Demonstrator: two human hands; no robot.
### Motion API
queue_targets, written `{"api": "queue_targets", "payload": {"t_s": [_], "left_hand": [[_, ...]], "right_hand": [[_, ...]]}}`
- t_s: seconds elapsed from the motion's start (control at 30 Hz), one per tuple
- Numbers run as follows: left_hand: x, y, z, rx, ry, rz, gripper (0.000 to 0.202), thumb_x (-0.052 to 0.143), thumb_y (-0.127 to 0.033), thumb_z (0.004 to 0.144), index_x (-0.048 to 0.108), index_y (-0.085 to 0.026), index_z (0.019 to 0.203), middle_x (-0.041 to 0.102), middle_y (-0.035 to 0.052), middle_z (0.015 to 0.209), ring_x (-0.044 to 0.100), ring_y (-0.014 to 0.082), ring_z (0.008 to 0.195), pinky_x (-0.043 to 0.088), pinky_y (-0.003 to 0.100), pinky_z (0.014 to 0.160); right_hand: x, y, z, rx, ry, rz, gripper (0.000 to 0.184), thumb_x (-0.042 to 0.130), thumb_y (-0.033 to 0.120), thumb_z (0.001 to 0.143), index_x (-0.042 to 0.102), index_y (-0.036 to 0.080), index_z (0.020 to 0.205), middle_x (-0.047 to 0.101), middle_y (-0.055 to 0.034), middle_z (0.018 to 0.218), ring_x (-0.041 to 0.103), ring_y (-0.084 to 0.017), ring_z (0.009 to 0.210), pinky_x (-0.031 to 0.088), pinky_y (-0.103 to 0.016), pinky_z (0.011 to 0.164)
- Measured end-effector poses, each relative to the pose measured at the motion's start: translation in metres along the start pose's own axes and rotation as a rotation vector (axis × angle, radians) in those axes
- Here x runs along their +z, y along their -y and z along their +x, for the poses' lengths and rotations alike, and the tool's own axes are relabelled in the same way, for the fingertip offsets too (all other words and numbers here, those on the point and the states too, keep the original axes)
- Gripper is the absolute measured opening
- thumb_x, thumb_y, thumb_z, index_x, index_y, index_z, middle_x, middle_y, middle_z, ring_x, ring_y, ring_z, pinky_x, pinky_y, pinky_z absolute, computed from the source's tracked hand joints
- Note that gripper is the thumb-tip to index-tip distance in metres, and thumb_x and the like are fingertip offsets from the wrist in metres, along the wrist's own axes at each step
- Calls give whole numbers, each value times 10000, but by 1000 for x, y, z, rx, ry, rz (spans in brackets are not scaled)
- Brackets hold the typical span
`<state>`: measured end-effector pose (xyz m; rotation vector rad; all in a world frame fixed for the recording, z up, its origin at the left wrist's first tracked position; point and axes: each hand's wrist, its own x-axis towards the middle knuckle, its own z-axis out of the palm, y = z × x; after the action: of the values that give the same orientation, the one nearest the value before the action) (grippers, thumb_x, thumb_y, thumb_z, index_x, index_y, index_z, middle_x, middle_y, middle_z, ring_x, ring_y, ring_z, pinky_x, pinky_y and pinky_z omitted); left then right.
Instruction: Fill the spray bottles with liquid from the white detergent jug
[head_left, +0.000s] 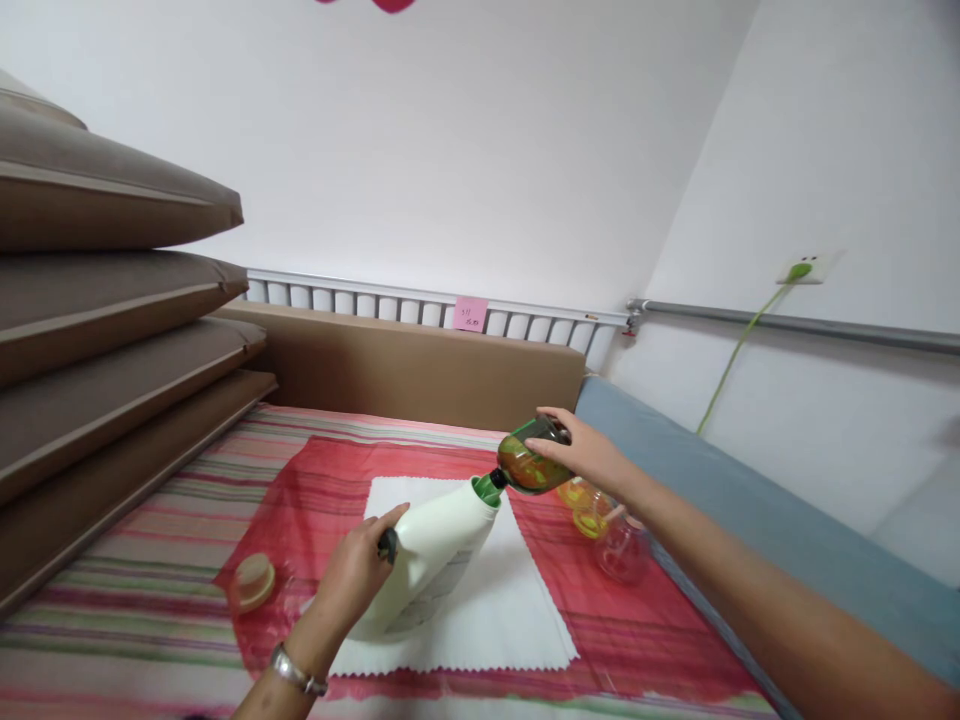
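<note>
A large white plastic jug (442, 545) with a green-rimmed mouth leans up and to the right over a white cloth (517, 620). My left hand (356, 565) is closed on its left side. In my right hand (574, 450) is a green-tinted clear bottle (525, 465), tipped so that its black neck points into the jug's mouth. Amber-looking liquid shows inside the bottle. Whether any is flowing, I cannot tell. A round beige lid (253, 580) lies to the left of my left hand.
Clear containers with yellow rims (590, 522) and a clear pinkish jar (622, 552) stand beneath my right forearm. Red see-through sheeting (285, 490) covers part of a striped cloth (172, 540). Stacked brown cushions (112, 290) rise at left; a blue-grey padded edge (720, 500) runs along the right.
</note>
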<state>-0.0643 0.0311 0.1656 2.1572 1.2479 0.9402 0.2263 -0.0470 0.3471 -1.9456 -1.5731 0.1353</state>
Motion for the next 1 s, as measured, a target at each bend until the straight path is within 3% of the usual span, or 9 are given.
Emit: {"api": "queue_targets", "payload": {"t_s": [0.17,0.4,0.53,0.73,1.0], "left_hand": [[-1,3,-1,43,30,8,561,516,-86,688,573,-290,1207,714,37,940,661,192,882,483,255,805],[-3,3,-3,29,47,4,549,514,-97,709,561,-286,1222,707,43,980,651,199,925,473,264,842],[-2,6,-4,28,57,10,538,508,-106,726,550,-283,1232,697,48,1018,642,199,950,464,276,870],[-4,8,-7,19,69,-5,552,502,-95,722,539,-267,1245,687,62,1047,627,210,999,448,303,904],[-3,15,-13,78,-6,-88,565,497,-62,694,569,-266,1216,701,62,1022,641,219,948,463,322,876]], "right_hand": [[0,16,2,-134,43,-141,715,618,524,682,452,174,1283,534,-141,1271,514,-305,1127,374,-454,984],[-1,56,-11,-412,179,-297,684,678,428,630,479,277,1267,527,-53,1272,474,-285,1129,401,-423,945],[0,70,-16,-586,227,-438,697,660,393,656,443,270,1307,478,-74,1319,463,-296,1118,419,-439,917],[2,78,-13,-597,259,-451,707,662,357,643,444,274,1311,466,-82,1335,458,-304,1126,417,-443,916],[5,72,-9,-524,234,-357,712,660,414,652,438,284,1315,461,-71,1345,430,-318,1188,382,-450,966]]}}
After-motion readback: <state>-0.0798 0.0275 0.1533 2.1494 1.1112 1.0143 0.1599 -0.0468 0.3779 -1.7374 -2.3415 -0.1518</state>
